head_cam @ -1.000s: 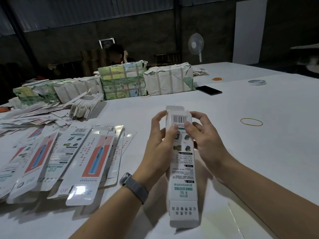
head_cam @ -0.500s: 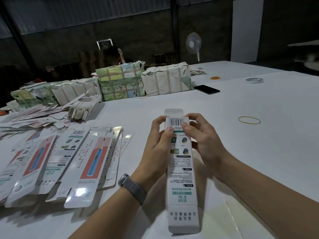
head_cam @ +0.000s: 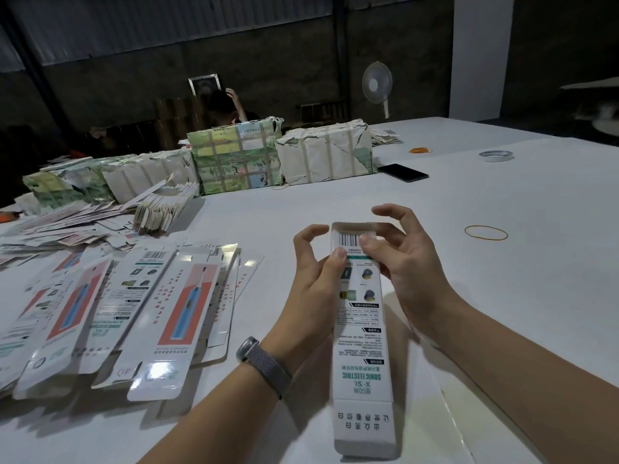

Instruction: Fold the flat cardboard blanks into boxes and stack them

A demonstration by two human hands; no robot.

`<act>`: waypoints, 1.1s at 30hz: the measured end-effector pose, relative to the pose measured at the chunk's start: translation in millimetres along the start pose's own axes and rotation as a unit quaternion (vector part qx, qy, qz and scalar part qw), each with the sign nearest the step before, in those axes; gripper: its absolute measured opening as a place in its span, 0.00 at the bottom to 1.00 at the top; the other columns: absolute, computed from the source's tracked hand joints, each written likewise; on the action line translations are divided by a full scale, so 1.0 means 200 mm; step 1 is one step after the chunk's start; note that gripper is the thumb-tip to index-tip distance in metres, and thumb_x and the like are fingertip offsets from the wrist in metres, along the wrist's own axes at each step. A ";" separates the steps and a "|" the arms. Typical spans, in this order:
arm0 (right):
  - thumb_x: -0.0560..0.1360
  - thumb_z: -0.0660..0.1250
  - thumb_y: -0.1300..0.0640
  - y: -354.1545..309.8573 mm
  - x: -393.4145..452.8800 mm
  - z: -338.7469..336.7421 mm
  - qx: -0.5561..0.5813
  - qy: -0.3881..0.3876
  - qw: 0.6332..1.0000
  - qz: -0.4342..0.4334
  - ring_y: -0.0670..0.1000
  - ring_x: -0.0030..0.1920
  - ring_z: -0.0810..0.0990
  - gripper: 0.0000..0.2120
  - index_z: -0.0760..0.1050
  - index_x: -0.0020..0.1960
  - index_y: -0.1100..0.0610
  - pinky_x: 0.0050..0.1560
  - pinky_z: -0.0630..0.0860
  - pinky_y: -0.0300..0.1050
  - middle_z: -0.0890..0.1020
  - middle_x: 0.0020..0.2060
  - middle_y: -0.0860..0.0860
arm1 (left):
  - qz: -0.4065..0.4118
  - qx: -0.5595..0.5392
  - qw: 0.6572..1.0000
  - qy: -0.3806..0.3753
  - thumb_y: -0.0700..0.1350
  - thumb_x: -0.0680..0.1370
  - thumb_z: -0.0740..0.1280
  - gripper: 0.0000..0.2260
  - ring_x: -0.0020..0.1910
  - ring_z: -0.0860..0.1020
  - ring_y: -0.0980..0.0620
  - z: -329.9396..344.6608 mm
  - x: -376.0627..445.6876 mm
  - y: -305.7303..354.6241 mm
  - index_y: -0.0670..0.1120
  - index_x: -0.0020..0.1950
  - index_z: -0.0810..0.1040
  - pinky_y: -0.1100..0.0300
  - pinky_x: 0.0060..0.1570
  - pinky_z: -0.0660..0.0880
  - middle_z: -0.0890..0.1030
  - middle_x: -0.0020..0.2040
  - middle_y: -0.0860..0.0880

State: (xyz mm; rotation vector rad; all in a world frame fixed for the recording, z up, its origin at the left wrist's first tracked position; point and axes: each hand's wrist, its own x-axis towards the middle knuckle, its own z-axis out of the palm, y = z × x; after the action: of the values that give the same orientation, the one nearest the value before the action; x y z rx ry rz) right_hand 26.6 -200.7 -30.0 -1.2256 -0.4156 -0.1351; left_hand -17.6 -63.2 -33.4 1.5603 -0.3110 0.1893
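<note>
Dim room; light from above whitens my desk (head_cam: 502,296), leaving the far wall dark. Glare on the near-left blanks (head_cam: 157,370). Wide-angle edges bend, corners soft.

Flat blanks (head_cam: 100,313) cut off at left edge.

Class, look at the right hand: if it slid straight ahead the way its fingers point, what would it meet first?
The right hand points left across the box, so probably the left hand first; depth is unclear.

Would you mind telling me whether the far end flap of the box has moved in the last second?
Yes. The far end flap, upright a second ago, has folded down toward the barcode panel, on the box.
</note>
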 end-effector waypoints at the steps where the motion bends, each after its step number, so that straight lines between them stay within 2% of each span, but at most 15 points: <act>1: 0.78 0.67 0.66 0.00 0.00 0.00 -0.002 0.003 1.000 0.000 0.53 0.42 0.85 0.14 0.74 0.57 0.49 0.41 0.81 0.42 0.84 0.45 0.50 | -0.002 -0.009 1.000 0.002 0.46 0.86 0.55 0.11 0.37 0.84 0.53 0.00 0.00 0.00 0.62 0.63 0.60 0.63 0.37 0.79 0.86 0.40 0.50; 4: 0.77 0.68 0.66 -0.01 0.00 0.00 -0.022 0.004 1.000 -0.005 0.53 0.41 0.85 0.11 0.76 0.54 0.52 0.43 0.83 0.47 0.83 0.46 0.54 | -0.003 -0.005 1.000 0.004 0.47 0.86 0.55 0.12 0.37 0.84 0.53 0.01 0.00 -0.01 0.62 0.65 0.62 0.63 0.36 0.79 0.85 0.41 0.50; 8: 0.78 0.68 0.67 -0.01 0.00 0.01 -0.034 -0.002 0.999 -0.004 0.54 0.39 0.84 0.07 0.77 0.49 0.56 0.45 0.82 0.51 0.83 0.43 0.53 | 0.003 0.027 1.000 0.002 0.47 0.87 0.54 0.09 0.38 0.84 0.52 0.00 0.00 -0.01 0.61 0.64 0.66 0.64 0.36 0.79 0.84 0.41 0.53; 11: 0.78 0.68 0.66 -0.01 0.00 0.01 -0.032 -0.003 0.999 -0.001 0.52 0.39 0.83 0.07 0.79 0.47 0.55 0.41 0.83 0.46 0.82 0.43 0.54 | 0.007 0.027 1.000 -0.002 0.47 0.87 0.54 0.09 0.38 0.84 0.52 0.00 0.01 -0.02 0.60 0.63 0.67 0.63 0.36 0.79 0.85 0.41 0.53; 15: 0.78 0.69 0.60 -0.02 0.00 0.02 -0.009 0.009 1.000 0.003 0.49 0.37 0.80 0.09 0.78 0.39 0.53 0.37 0.79 0.41 0.80 0.36 0.50 | 0.025 0.028 0.999 -0.010 0.47 0.86 0.56 0.10 0.39 0.84 0.53 0.01 0.02 -0.02 0.57 0.66 0.68 0.62 0.37 0.79 0.85 0.43 0.51; 18: 0.77 0.70 0.62 -0.01 0.01 0.01 -0.038 0.023 0.999 0.004 0.49 0.35 0.80 0.08 0.77 0.40 0.55 0.36 0.78 0.41 0.79 0.34 0.48 | 0.030 0.048 0.998 -0.018 0.49 0.85 0.56 0.11 0.38 0.84 0.54 0.00 0.02 -0.03 0.58 0.66 0.68 0.63 0.37 0.79 0.85 0.42 0.51; 21: 0.77 0.70 0.64 0.00 0.00 0.01 -0.048 0.030 0.998 0.024 0.51 0.39 0.81 0.08 0.79 0.42 0.53 0.40 0.81 0.46 0.81 0.39 0.51 | 0.025 0.056 0.998 -0.023 0.47 0.86 0.56 0.11 0.38 0.84 0.53 0.00 0.01 -0.04 0.58 0.67 0.68 0.62 0.36 0.78 0.85 0.41 0.50; 25: 0.75 0.70 0.65 -0.01 0.01 0.01 -0.056 0.037 0.997 0.037 0.51 0.36 0.81 0.11 0.81 0.37 0.52 0.38 0.80 0.46 0.83 0.34 0.51 | 0.022 0.064 0.997 -0.030 0.46 0.86 0.56 0.11 0.38 0.84 0.53 0.00 0.01 -0.04 0.56 0.68 0.68 0.63 0.36 0.78 0.85 0.41 0.51; 30: 0.77 0.68 0.63 -0.01 0.00 0.02 -0.069 0.017 0.996 0.055 0.50 0.34 0.80 0.07 0.81 0.41 0.56 0.37 0.78 0.44 0.82 0.35 0.53 | 0.015 0.074 0.997 -0.029 0.53 0.80 0.58 0.15 0.40 0.85 0.51 0.00 0.02 -0.04 0.58 0.67 0.69 0.58 0.38 0.79 0.85 0.42 0.50; 33: 0.76 0.69 0.63 -0.02 0.01 0.01 -0.090 0.029 0.995 0.037 0.50 0.33 0.80 0.11 0.81 0.36 0.54 0.37 0.79 0.46 0.82 0.33 0.53 | 0.007 0.076 0.996 -0.043 0.54 0.79 0.58 0.15 0.40 0.85 0.51 0.00 0.03 -0.04 0.61 0.66 0.68 0.57 0.39 0.79 0.85 0.42 0.49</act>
State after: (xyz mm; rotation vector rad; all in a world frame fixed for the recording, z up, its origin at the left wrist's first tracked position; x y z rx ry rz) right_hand 26.9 -200.4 -26.1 -1.4091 -0.3122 -0.1455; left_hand -10.1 -63.5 -39.1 1.7204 -0.3826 0.1596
